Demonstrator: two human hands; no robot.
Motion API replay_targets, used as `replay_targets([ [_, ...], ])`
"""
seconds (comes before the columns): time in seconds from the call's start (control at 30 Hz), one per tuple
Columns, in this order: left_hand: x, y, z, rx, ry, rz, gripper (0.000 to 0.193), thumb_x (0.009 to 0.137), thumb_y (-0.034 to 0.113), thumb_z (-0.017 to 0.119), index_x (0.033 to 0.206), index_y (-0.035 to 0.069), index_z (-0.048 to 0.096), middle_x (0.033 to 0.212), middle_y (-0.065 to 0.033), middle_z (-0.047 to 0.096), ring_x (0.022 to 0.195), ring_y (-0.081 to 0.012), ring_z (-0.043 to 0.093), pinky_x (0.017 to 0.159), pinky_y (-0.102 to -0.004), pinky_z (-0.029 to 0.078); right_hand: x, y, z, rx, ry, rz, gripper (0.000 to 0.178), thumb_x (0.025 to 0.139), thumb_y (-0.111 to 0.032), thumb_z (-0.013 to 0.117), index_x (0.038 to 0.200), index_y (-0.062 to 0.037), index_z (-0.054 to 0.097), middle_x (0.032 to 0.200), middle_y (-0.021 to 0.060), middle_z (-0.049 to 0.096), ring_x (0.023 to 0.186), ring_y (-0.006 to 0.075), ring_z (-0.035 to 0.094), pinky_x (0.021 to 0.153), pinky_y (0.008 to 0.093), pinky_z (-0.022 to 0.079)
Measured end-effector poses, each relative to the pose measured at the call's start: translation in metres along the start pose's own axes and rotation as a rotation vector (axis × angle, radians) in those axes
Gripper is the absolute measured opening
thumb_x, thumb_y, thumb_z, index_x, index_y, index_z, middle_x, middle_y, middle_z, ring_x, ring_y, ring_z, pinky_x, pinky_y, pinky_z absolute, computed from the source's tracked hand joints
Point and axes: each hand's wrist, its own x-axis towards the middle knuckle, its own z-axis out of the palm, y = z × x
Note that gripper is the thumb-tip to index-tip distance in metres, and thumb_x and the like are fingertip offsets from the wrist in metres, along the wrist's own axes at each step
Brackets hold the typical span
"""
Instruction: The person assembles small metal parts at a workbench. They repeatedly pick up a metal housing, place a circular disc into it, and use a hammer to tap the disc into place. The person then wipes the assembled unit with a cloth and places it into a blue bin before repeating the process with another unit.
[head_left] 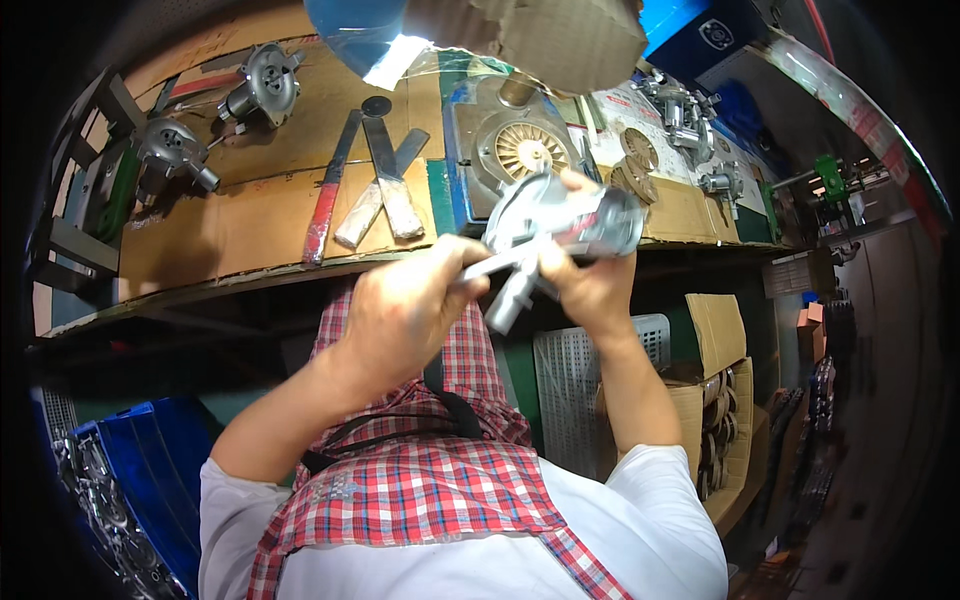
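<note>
Grasping a blurred metal casting (560,215) in right hand (592,295), pinching an indistinct rod (494,266) in left hand (400,305), partly hiding a finned disc (528,148).

This looks like a workshop or small factory floor. Worn cardboard sheets (270,200) cover the counter (240,277), and bare metal castings (268,88) stand toward its far left corner, with more metal parts (690,120) crowding the right end. Flat metal bars (382,165) with wrapped handles lie left of the middle, beside a ribbed round disc (527,148). Below the front edge are a blue bin (150,470) near heaped metal pieces (100,495), and an open carton (742,440) of parts.
</note>
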Motion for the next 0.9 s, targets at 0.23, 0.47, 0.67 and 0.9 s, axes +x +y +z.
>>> replay_targets([
  [0.23,0.058,-0.058,0.019,0.129,0.079,-0.061,0.012,0.099,0.015,0.056,0.099,0.003,0.058,0.078,-0.0191,0.063,0.072,-0.0388,0.063,0.06,-0.0414,0.048,0.085,0.041,-0.003,-0.214,-0.066,0.134,0.039,0.079,-0.013,0.077,0.11,0.0049,0.064,0.098,0.0104,0.07,0.087,0.0157,0.066,0.082,0.031,0.052],
  [0.47,0.066,-0.077,0.027,0.053,0.141,-0.14,0.015,0.101,0.018,0.054,0.099,0.004,0.057,0.081,-0.0204,0.064,0.074,-0.0393,0.063,0.061,-0.0402,0.049,0.096,0.072,0.004,-0.293,-0.072,0.139,0.028,0.079,-0.013,0.078,0.099,0.0028,0.068,0.09,0.0088,0.072,0.081,0.0157,0.066,0.077,0.0308,0.053],
  [0.67,0.065,-0.079,0.029,0.045,0.186,-0.113,0.016,0.101,0.02,0.054,0.098,0.004,0.056,0.079,-0.0197,0.062,0.07,-0.0379,0.062,0.061,-0.0397,0.048,0.092,0.083,0.005,-0.344,-0.034,0.079,0.036,0.071,-0.026,0.084,0.09,0.0003,0.069,0.084,0.0138,0.073,0.075,0.0259,0.07,0.072,0.0379,0.054],
  [0.9,0.077,-0.073,0.025,0.302,0.091,-0.083,0.019,0.097,0.02,0.059,0.101,0.002,0.055,0.079,-0.0177,0.061,0.077,-0.0363,0.061,0.07,-0.0414,0.049,0.097,0.073,0.003,-0.25,-0.149,0.188,0.045,0.072,-0.032,0.083,0.098,-0.0003,0.065,0.09,0.0149,0.072,0.083,0.0278,0.069,0.077,0.0391,0.053],
])
